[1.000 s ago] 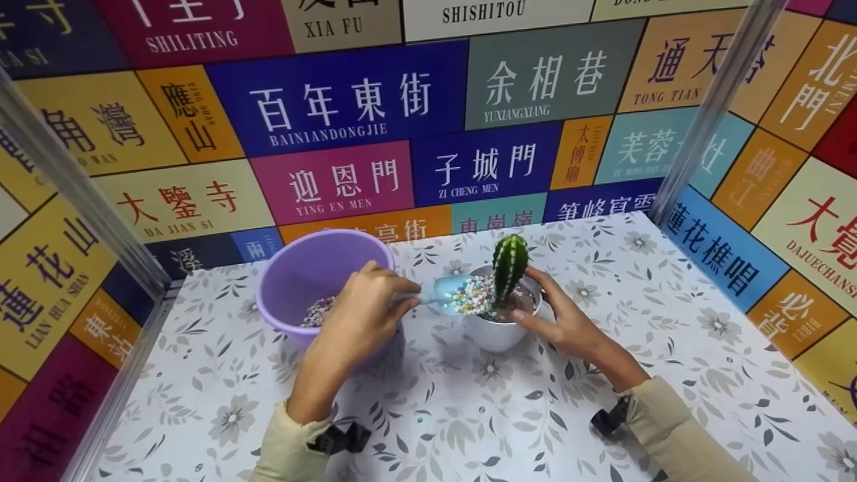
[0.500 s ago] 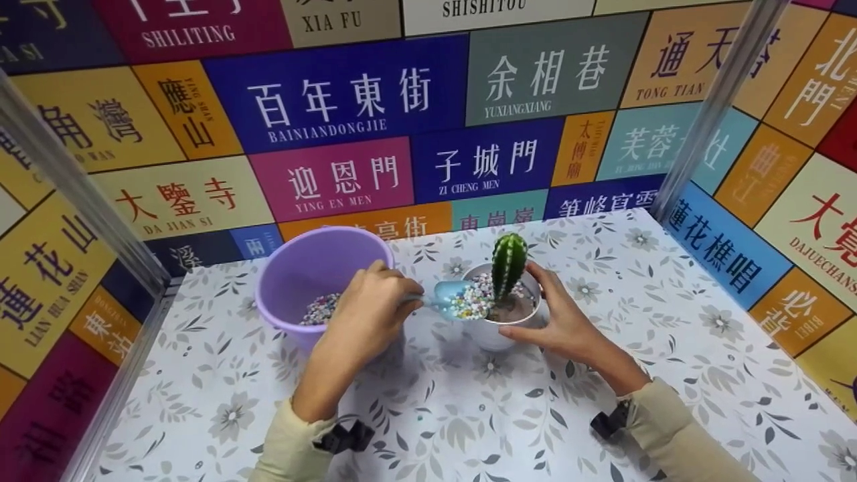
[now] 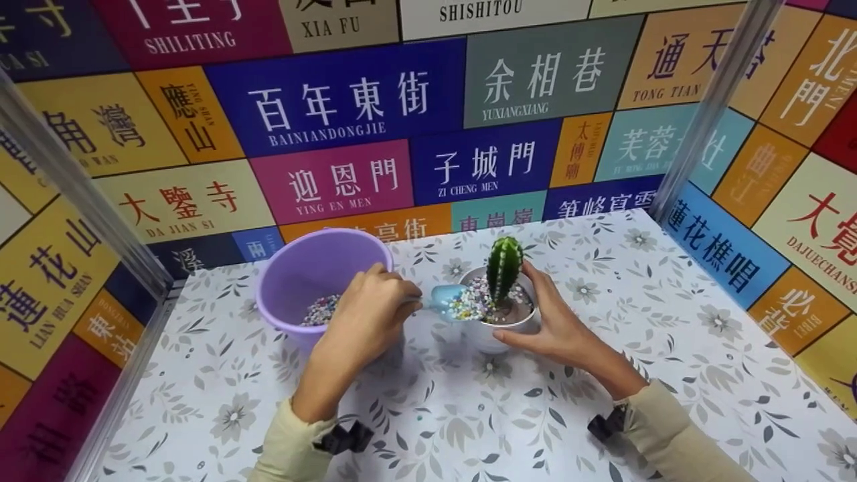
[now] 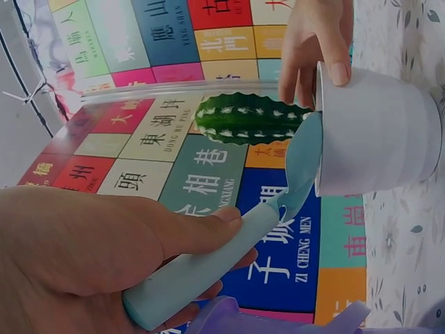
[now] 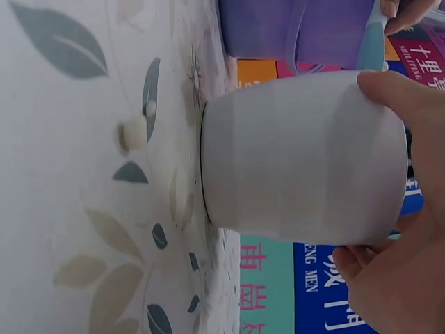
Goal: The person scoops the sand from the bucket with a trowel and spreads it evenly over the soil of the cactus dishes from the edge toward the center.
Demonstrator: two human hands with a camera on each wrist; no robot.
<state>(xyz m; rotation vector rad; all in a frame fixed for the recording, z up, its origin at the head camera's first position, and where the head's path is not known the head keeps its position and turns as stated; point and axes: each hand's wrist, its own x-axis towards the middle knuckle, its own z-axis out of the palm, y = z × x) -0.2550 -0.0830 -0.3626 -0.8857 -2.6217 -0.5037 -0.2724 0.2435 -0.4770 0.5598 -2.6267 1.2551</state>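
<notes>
My left hand grips the handle of a light-blue trowel, its scoop tipped at the rim of a white pot. Multicoloured pebbles lie on the scoop and spread over the pot's left side. A green ribbed cactus stands upright in the pot, with bare brownish soil showing at its right. Thumb in front and fingers behind, my right hand holds the pot by its rim; the right wrist view shows the pot's base at the tabletop.
A purple bucket with more pebbles inside stands left of the pot, partly behind my left hand. A flower-patterned cloth covers the table. Colourful printed walls rise at the back and both sides.
Pebbles have spread further over the soil beside the cactus. My right thumb has shifted left along the pot's front rim, and the pot and cactus have shifted slightly left.
</notes>
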